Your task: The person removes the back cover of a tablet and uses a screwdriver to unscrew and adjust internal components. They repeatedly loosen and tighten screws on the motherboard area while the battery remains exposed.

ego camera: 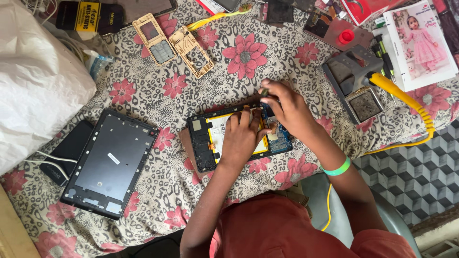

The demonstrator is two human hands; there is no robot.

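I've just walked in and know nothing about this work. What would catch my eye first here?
At the centre, an opened tablet lies on the flowered cloth, its insides bare. The left hand presses flat on it while the right hand works a small tool at its upper edge. To the left lies a dark tablet back cover; at upper right, a grey stand with a yellow coiled cable.

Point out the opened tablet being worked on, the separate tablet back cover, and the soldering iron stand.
Opened tablet (203, 138): head view, on its black left frame.
Tablet back cover (112, 162): head view, on its dark inner panel.
Soldering iron stand (351, 71): head view, on its grey top.
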